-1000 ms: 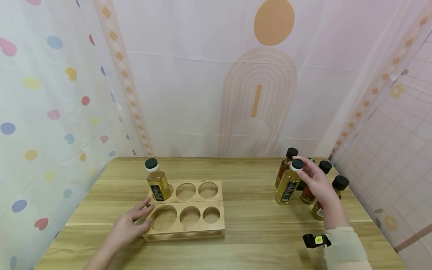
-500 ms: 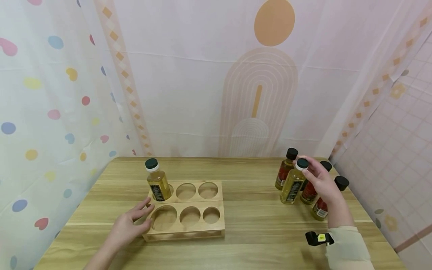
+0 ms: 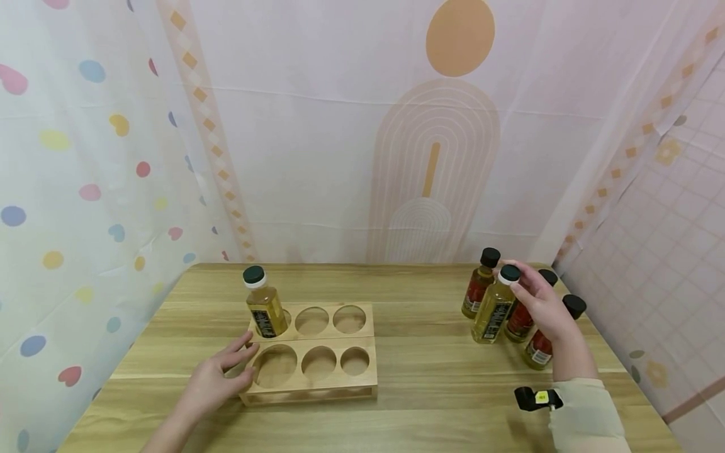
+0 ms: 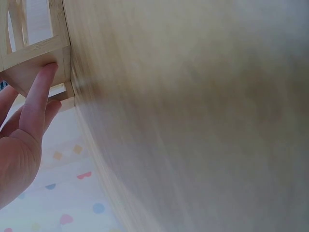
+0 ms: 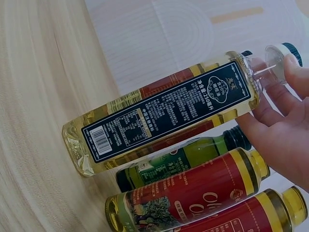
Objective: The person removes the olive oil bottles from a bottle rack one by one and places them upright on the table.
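My right hand [image 3: 537, 301] pinches a clear square bottle of golden cooking oil [image 3: 491, 314] at its neck, just under the dark green cap. Its black label and barcode show in the right wrist view, where the thumb [image 5: 295, 76] lies across the neck. On the left, my left hand [image 3: 212, 379] rests its fingers and thumb against the left side of a two-tier wooden rack [image 3: 367, 343] with round holes. A matching oil bottle [image 3: 267, 313] stands in the rack's back left hole. In the left wrist view a fingertip touches the rack's side panel [image 4: 30, 77].
Red-labelled olive oil bottles stand close around the right hand: one behind [image 3: 476, 292], two to the right [image 3: 518, 324] [image 3: 538, 352]. A dark green bottle [image 5: 193, 153] stands among them, mostly hidden in the head view. A patterned curtain [image 3: 317, 176] hangs behind the table [image 3: 430, 390].
My right hand has moved a little to the right with the oil bottle, closer to the red-labelled ones. The left hand and the rack have stayed still.
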### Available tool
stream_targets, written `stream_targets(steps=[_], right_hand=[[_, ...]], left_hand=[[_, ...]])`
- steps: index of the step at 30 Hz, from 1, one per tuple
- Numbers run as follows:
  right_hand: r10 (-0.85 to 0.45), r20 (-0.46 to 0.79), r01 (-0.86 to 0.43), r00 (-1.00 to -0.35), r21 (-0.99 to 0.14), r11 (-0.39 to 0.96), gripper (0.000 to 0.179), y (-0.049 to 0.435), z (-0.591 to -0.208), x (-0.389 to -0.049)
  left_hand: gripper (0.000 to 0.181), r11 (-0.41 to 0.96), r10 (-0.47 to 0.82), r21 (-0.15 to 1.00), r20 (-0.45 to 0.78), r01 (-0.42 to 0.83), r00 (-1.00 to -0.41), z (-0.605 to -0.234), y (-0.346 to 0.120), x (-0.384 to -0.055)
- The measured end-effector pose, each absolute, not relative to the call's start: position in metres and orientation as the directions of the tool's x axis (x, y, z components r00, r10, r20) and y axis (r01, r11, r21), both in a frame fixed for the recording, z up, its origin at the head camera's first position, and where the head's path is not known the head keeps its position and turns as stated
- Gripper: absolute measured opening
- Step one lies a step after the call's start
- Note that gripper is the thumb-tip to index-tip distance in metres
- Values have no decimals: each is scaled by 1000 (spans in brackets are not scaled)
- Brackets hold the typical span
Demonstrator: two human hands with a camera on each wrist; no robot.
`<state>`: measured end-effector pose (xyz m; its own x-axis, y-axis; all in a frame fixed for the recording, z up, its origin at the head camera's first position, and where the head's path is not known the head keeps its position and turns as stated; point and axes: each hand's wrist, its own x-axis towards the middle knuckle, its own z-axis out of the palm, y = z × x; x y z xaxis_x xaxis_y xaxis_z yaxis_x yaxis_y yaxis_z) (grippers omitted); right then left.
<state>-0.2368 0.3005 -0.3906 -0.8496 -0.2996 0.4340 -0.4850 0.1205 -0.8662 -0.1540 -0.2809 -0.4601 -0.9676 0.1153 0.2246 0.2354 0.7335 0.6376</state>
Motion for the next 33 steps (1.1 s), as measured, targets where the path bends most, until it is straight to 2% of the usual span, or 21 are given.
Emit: stream_targets(steps=[9,18,25,33], right_hand=[[-314,414,-463,-854,-881,96,44,299,-389,-236],[-172,307,-349,-936,-872,344,57,294,-379,-227],[-171,403,-435,-899,-781,447,55,287,-367,-227],[-183,409,-440,-894,-725,530,57,280,-353,-227]], left_hand=[[42,713,123,652,245,258,-962,-459,-281,-154],[40,730,123,633,248,257,-961,-460,-281,-154],[42,732,124,632,242,254,-962,-460,-281,-154],[41,737,121,626,248,254,-961,-460,-281,-154]])
